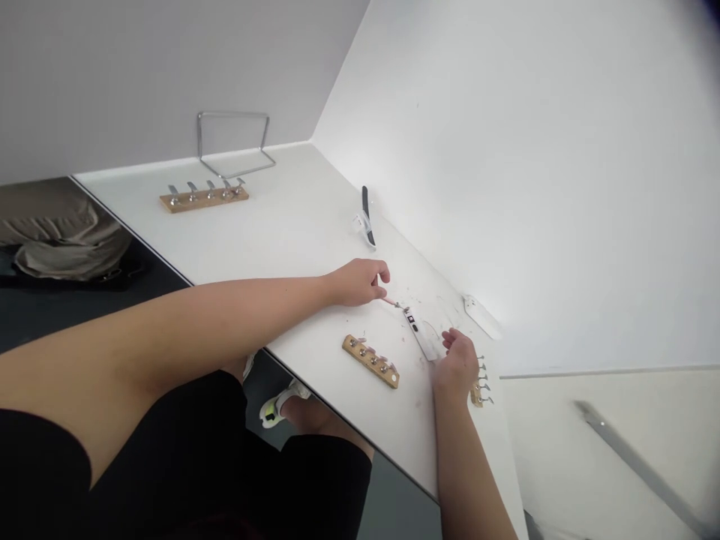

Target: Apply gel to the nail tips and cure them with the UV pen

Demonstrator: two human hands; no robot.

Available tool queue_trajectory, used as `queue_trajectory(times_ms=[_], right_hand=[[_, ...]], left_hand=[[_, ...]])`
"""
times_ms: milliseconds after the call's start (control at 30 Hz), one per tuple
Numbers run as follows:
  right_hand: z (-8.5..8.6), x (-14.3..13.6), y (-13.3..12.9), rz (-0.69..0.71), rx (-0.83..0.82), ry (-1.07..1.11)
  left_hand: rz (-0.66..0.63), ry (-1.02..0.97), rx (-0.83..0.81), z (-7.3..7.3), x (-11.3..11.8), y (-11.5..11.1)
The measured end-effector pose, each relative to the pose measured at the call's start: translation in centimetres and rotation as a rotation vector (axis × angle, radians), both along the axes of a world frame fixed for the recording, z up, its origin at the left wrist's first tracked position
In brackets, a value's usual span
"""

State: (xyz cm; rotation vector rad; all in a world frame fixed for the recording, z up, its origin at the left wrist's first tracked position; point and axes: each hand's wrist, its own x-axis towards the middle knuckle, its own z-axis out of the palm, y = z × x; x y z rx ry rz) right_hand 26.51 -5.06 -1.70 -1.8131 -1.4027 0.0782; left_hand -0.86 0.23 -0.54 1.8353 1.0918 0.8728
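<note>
My left hand (360, 283) reaches over the white table, thumb and finger bent around a thin pinkish piece (388, 301). Close to that piece is the small metal tip (400, 306) at the upper end of a slim white device (419, 334) with a dark display. My right hand (457, 360) is beside the device's lower end, its fingers loosely curled with nothing visible in them. Whether it touches the device cannot be made out. A wooden strip (371, 361) with metal holders and small pinkish pieces lies nearer my body.
Another wooden strip with metal holders (208, 197) lies far left, before a bent metal frame (236, 114). A third strip (478, 394) is partly behind my right hand. A black-and-white tool (367, 217) and a white flat object (481, 316) lie along the wall.
</note>
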Motion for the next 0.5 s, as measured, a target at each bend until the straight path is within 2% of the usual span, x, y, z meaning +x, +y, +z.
queue_trajectory(times_ms=[133, 267, 500], right_hand=[[-0.32, 0.44, -0.02, -0.078, 0.105, 0.132], [-0.17, 0.34, 0.09, -0.128, 0.133, 0.174], [0.52, -0.37, 0.21, -0.020, 0.188, 0.072]], left_hand=[[0.110, 0.026, -0.008, -0.04, -0.21, 0.36], [0.118, -0.004, -0.034, -0.06, -0.46, 0.52], [0.092, -0.045, -0.068, -0.20, -0.43, 0.85]])
